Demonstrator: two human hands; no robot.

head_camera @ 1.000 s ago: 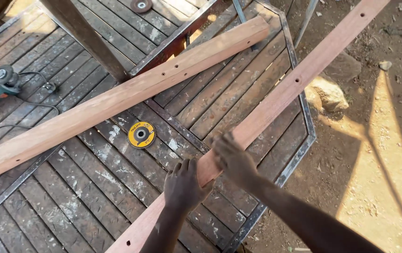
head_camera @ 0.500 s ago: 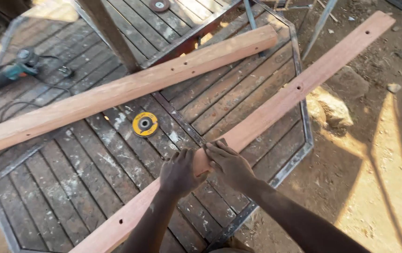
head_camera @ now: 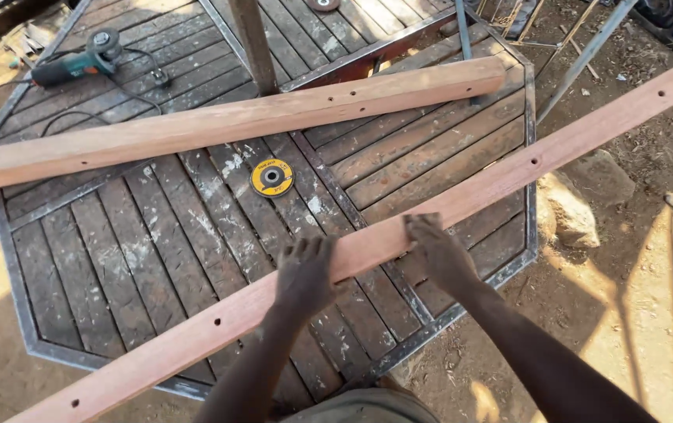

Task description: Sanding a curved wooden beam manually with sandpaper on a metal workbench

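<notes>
A long reddish wooden plank with small drilled holes lies diagonally across a slatted wood-and-metal platform. My left hand grips the plank near its middle. My right hand grips it a little farther right, fingers curled over its far edge. A second, thicker wooden beam with holes lies across the platform behind it. A yellow grinding disc rests on the slats between the two pieces of wood.
A green angle grinder with its black cable lies at the platform's far left. A dark post stands up from the platform. A stone sits on the dirt by the right edge. Metal rods lean at the top right.
The plank has swung flatter across the platform, and my hands have spread apart along it. The view has shifted so the grinder now shows at top left.
</notes>
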